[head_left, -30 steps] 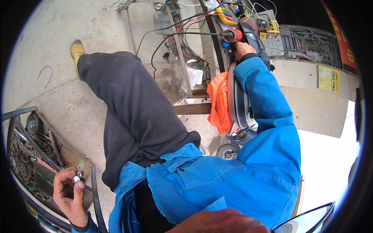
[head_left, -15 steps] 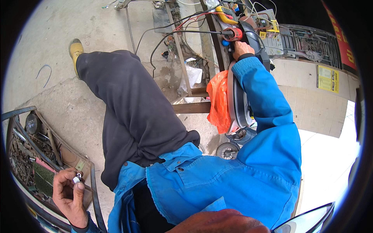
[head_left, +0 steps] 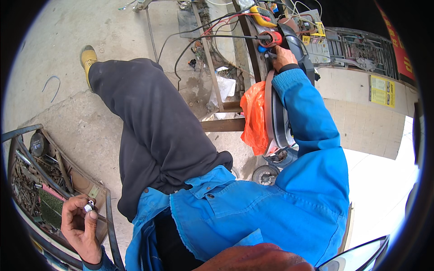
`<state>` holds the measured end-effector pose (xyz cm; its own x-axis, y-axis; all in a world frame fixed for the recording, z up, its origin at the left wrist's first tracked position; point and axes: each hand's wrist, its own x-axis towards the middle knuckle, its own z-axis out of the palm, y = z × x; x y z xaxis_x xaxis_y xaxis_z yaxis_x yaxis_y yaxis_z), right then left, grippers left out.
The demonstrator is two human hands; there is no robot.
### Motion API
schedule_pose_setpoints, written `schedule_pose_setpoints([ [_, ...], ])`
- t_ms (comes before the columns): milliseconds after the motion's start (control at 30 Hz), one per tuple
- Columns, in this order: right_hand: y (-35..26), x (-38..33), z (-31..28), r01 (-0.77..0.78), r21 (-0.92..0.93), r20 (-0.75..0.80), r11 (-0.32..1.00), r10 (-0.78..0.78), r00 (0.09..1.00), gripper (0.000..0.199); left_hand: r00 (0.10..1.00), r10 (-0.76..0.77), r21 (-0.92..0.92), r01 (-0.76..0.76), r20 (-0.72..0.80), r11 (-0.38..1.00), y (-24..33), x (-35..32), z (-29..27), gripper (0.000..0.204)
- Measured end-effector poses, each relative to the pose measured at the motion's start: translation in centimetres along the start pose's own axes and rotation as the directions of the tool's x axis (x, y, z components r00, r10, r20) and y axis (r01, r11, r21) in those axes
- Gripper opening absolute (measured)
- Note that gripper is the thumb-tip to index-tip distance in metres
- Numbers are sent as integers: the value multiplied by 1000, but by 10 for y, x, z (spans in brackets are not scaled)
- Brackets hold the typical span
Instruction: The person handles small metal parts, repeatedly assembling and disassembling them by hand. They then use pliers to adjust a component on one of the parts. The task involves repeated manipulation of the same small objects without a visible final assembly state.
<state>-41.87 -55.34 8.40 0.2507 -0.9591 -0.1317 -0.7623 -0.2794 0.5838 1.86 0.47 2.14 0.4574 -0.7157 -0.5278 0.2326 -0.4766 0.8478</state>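
My left hand (head_left: 81, 228), low at the left, pinches a small shiny metal piece (head_left: 89, 207) with a ring-like end between thumb and fingers. At the upper right my right arm reaches over the bench, and my right hand (head_left: 285, 58) has its fingers curled beside a red, round-bodied tool (head_left: 271, 39) with a black cable. A small greyish thing (head_left: 272, 55) shows at those fingertips; its kind is unclear. Close by is a blue ball-shaped knob (head_left: 262, 49). The rest of what the right fingers grip is hidden.
An orange plastic bag (head_left: 254, 118) hangs at the bench edge, below a yellow meter (head_left: 262, 17) and tangled cables. A metal-framed bin (head_left: 49, 178) of tools and scrap stands beside my left hand. A small wheel (head_left: 264, 175) shows under the bench.
My right hand has turned and shifted slightly, and a greyish thing now shows at its fingertips. My left hand stays in place with the metal piece.
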Motion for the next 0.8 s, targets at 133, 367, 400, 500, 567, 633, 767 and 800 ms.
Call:
schedule_pose_setpoints([
  [133,10,-3,0,0,104,-80,995,8,997,47,1000,2,5,-2,9,1000,0,0,0,21],
  [367,12,-5,-5,-29,42,-86,999,32,996,38,1000,4,10,-4,11,1000,-2,0,0,22],
  [400,8,-6,-5,-55,22,-90,998,57,994,38,1000,3,5,-3,10,1000,-2,0,0,22],
  [500,2,-8,-10,-61,-51,-59,997,58,997,35,1000,1,-4,-1,5,1000,-2,0,1,22],
  [567,0,-12,-13,-40,-70,-12,997,40,999,34,1000,-2,5,2,8,1000,-1,0,1,21],
  [633,-1,-14,-16,-14,-56,41,998,16,999,31,1000,6,4,-6,9,1000,-1,0,1,21],
  [767,-6,-12,-13,-46,-45,53,998,48,997,30,1000,5,-3,-5,15,1000,-1,0,1,21],
  [800,-7,-11,-11,-44,-39,61,998,46,997,31,1000,5,-6,-5,15,1000,-2,0,1,21],
])
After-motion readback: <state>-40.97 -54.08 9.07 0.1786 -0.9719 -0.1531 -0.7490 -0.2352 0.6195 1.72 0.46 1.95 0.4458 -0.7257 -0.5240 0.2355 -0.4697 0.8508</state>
